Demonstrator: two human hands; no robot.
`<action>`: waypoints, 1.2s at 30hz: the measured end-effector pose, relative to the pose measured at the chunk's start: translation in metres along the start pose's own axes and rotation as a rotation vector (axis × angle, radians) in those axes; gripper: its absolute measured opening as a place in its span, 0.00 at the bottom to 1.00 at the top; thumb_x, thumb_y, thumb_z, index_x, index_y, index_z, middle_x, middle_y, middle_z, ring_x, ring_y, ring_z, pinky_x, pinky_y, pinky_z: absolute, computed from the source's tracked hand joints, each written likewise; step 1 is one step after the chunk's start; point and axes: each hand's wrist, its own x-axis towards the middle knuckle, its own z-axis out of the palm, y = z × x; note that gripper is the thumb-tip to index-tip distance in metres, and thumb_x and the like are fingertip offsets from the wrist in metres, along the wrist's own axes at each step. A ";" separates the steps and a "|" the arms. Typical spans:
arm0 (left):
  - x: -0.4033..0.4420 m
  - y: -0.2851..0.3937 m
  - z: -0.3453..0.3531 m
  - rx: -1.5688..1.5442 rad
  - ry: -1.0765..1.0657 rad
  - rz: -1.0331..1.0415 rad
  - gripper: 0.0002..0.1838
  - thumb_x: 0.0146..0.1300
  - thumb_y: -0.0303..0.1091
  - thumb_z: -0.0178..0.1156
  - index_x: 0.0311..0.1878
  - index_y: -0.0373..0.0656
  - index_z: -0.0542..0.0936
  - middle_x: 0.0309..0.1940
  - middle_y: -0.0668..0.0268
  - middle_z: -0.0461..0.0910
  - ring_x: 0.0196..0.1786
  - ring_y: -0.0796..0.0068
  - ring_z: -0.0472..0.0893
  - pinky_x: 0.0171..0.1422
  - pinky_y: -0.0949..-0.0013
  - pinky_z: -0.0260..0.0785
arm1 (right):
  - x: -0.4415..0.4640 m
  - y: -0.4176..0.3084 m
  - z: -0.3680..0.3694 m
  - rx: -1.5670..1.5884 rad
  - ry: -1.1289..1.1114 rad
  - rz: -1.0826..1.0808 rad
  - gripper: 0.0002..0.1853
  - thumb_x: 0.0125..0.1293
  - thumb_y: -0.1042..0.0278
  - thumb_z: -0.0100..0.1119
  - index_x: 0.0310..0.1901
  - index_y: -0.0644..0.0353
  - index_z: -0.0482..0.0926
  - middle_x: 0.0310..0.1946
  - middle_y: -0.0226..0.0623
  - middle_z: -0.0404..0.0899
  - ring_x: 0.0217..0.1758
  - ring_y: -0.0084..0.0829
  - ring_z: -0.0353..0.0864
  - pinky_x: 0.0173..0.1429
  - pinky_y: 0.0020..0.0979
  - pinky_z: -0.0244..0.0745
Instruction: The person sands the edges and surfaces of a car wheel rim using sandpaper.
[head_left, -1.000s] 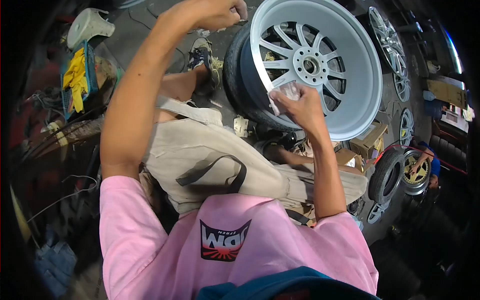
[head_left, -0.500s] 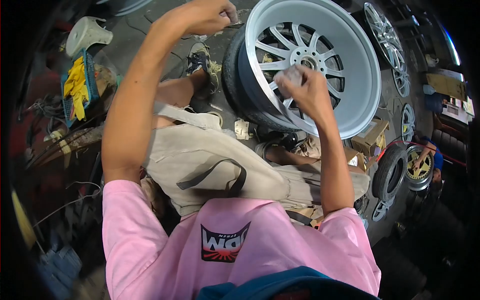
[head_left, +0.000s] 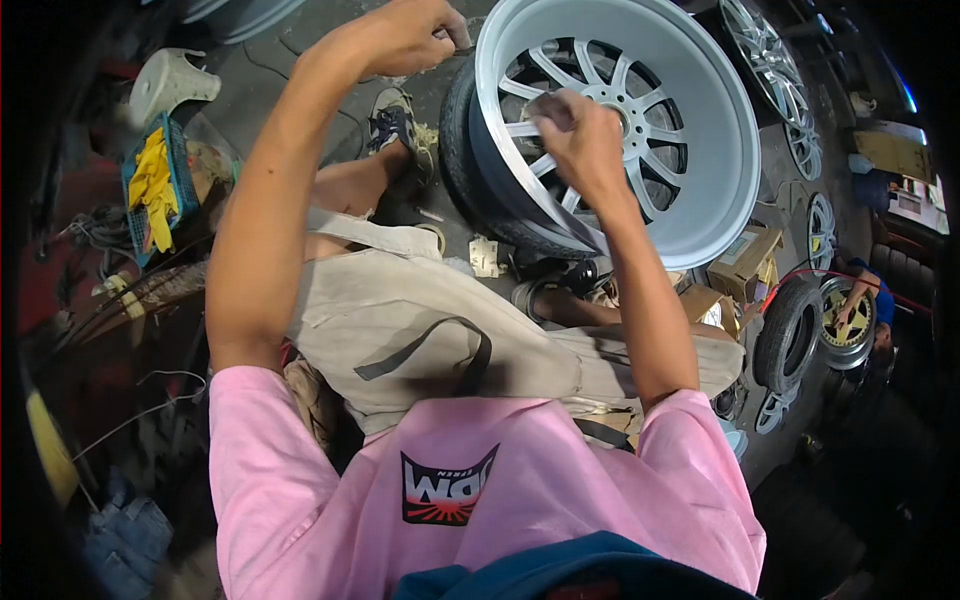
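A silver multi-spoke alloy wheel rim (head_left: 715, 130) is tilted in front of me and rests against a black tire (head_left: 461, 150). My right hand (head_left: 582, 140) is over the near side of the rim's open face, its fingers pinched together. What they hold, if anything, is hidden. A dark band (head_left: 572, 222) runs along the rim's near lip under my right wrist; I cannot tell whether it is a strip or a shadow. My left hand (head_left: 420, 38) is curled closed left of the rim, apart from it; the inside of its grip is hidden.
A white plastic stool (head_left: 172, 85) and a blue basket with yellow gloves (head_left: 152, 185) are on the left. Cardboard boxes (head_left: 745, 258), a loose tire (head_left: 790, 335) and more rims (head_left: 765, 50) lie right. Another person (head_left: 870, 300) handles a gold-centred wheel (head_left: 845, 325).
My right hand has moved slightly left and up over the rim's near side. The rim sits a little further left in view. My left hand stays closed in nearly the same place.
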 end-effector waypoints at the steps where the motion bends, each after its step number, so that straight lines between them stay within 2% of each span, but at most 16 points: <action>1: -0.005 0.010 -0.005 0.024 -0.018 0.013 0.19 0.60 0.29 0.56 0.52 0.39 0.88 0.44 0.46 0.89 0.51 0.51 0.88 0.59 0.57 0.79 | 0.005 0.011 -0.004 -0.051 0.046 0.025 0.14 0.63 0.69 0.65 0.46 0.69 0.83 0.40 0.57 0.87 0.39 0.53 0.88 0.47 0.46 0.81; 2: -0.008 0.013 -0.009 0.044 -0.033 0.022 0.19 0.60 0.29 0.56 0.52 0.38 0.88 0.44 0.46 0.89 0.51 0.51 0.88 0.59 0.57 0.79 | 0.004 0.022 -0.011 -0.054 0.045 0.019 0.14 0.63 0.69 0.65 0.46 0.69 0.83 0.40 0.57 0.87 0.39 0.53 0.88 0.47 0.46 0.81; 5: -0.002 -0.005 0.000 -0.002 0.029 0.036 0.19 0.60 0.29 0.56 0.52 0.38 0.88 0.45 0.47 0.89 0.51 0.51 0.88 0.59 0.57 0.79 | -0.017 0.044 -0.026 0.044 -0.105 0.196 0.16 0.65 0.67 0.65 0.49 0.71 0.81 0.35 0.51 0.88 0.34 0.45 0.89 0.46 0.43 0.82; 7: -0.001 -0.006 0.000 0.003 0.012 0.005 0.19 0.60 0.28 0.56 0.52 0.38 0.88 0.45 0.47 0.89 0.51 0.51 0.88 0.59 0.57 0.79 | -0.034 0.045 -0.026 0.578 -0.287 0.392 0.22 0.65 0.62 0.67 0.53 0.70 0.77 0.33 0.42 0.86 0.34 0.38 0.87 0.45 0.42 0.81; 8: -0.001 -0.007 0.000 0.008 -0.004 -0.028 0.19 0.59 0.28 0.56 0.52 0.38 0.88 0.45 0.47 0.89 0.51 0.51 0.88 0.59 0.57 0.79 | -0.039 0.042 -0.028 0.560 -0.332 0.409 0.27 0.64 0.58 0.70 0.56 0.70 0.74 0.34 0.41 0.84 0.38 0.34 0.85 0.47 0.39 0.80; 9: -0.004 -0.004 -0.003 0.009 -0.005 -0.031 0.19 0.59 0.28 0.56 0.52 0.38 0.88 0.45 0.47 0.89 0.51 0.51 0.88 0.59 0.57 0.79 | -0.043 0.037 -0.030 0.562 -0.335 0.409 0.27 0.64 0.58 0.70 0.56 0.70 0.74 0.34 0.41 0.84 0.38 0.34 0.85 0.47 0.39 0.80; 12: -0.010 0.005 -0.009 -0.035 -0.009 0.013 0.20 0.59 0.28 0.55 0.52 0.37 0.88 0.45 0.47 0.89 0.51 0.52 0.89 0.59 0.58 0.79 | -0.051 0.004 -0.043 0.263 -0.330 0.241 0.27 0.62 0.58 0.72 0.55 0.68 0.77 0.42 0.46 0.85 0.45 0.34 0.81 0.55 0.34 0.76; 16: -0.001 -0.002 -0.003 -0.017 -0.022 -0.015 0.20 0.59 0.28 0.55 0.52 0.37 0.88 0.45 0.47 0.89 0.51 0.52 0.89 0.59 0.59 0.79 | -0.053 0.016 -0.032 0.271 -0.396 0.243 0.28 0.59 0.57 0.74 0.56 0.67 0.78 0.44 0.47 0.85 0.46 0.35 0.82 0.57 0.35 0.76; 21: -0.002 0.005 -0.005 -0.008 -0.026 0.003 0.20 0.59 0.27 0.55 0.52 0.37 0.88 0.45 0.47 0.89 0.51 0.52 0.89 0.59 0.58 0.79 | -0.032 0.009 -0.013 0.318 -0.276 0.193 0.33 0.54 0.56 0.77 0.56 0.69 0.79 0.47 0.49 0.86 0.51 0.36 0.83 0.61 0.35 0.76; 22: 0.002 -0.001 0.000 0.003 -0.020 -0.008 0.20 0.59 0.28 0.55 0.52 0.38 0.88 0.45 0.47 0.89 0.51 0.52 0.88 0.60 0.58 0.79 | -0.026 0.016 -0.006 0.320 -0.275 0.192 0.33 0.54 0.56 0.77 0.56 0.69 0.79 0.47 0.49 0.86 0.51 0.36 0.83 0.61 0.35 0.76; 25: 0.005 -0.007 0.003 0.023 -0.012 -0.016 0.20 0.59 0.28 0.55 0.52 0.38 0.88 0.45 0.46 0.89 0.51 0.51 0.88 0.60 0.58 0.79 | -0.009 0.024 0.012 0.322 -0.214 0.148 0.27 0.57 0.58 0.76 0.51 0.70 0.80 0.40 0.37 0.84 0.40 0.24 0.79 0.49 0.28 0.76; 27: 0.005 -0.005 0.003 0.029 -0.013 -0.010 0.20 0.59 0.28 0.55 0.53 0.39 0.88 0.46 0.46 0.88 0.52 0.51 0.88 0.60 0.57 0.79 | 0.003 0.018 0.015 0.421 -0.247 0.160 0.26 0.57 0.58 0.76 0.51 0.68 0.80 0.38 0.35 0.84 0.38 0.24 0.80 0.47 0.27 0.76; 29: 0.004 -0.002 0.002 0.038 -0.020 -0.038 0.20 0.59 0.28 0.56 0.53 0.39 0.88 0.46 0.46 0.88 0.52 0.50 0.88 0.60 0.57 0.79 | 0.015 0.025 0.029 0.466 -0.221 0.183 0.25 0.58 0.58 0.77 0.51 0.67 0.81 0.36 0.34 0.84 0.38 0.24 0.81 0.47 0.27 0.76; 33: -0.003 0.011 -0.007 0.007 -0.037 -0.027 0.20 0.59 0.28 0.56 0.52 0.39 0.88 0.45 0.46 0.88 0.51 0.49 0.88 0.60 0.57 0.79 | 0.036 0.023 0.041 0.442 -0.165 0.242 0.27 0.59 0.56 0.78 0.53 0.67 0.81 0.43 0.39 0.86 0.43 0.28 0.82 0.51 0.31 0.78; 35: -0.001 0.003 -0.001 0.033 -0.006 0.054 0.19 0.59 0.28 0.56 0.51 0.39 0.88 0.45 0.45 0.88 0.50 0.49 0.88 0.59 0.57 0.79 | 0.046 0.028 0.048 0.366 0.056 0.170 0.37 0.53 0.48 0.82 0.54 0.72 0.80 0.46 0.53 0.88 0.51 0.42 0.88 0.57 0.39 0.81; 36: 0.000 0.002 0.001 0.036 -0.006 0.058 0.19 0.59 0.28 0.56 0.51 0.39 0.88 0.45 0.45 0.88 0.50 0.49 0.88 0.59 0.57 0.79 | 0.044 0.021 0.042 0.303 0.141 0.136 0.39 0.57 0.46 0.79 0.56 0.73 0.77 0.46 0.57 0.87 0.52 0.47 0.88 0.59 0.40 0.80</action>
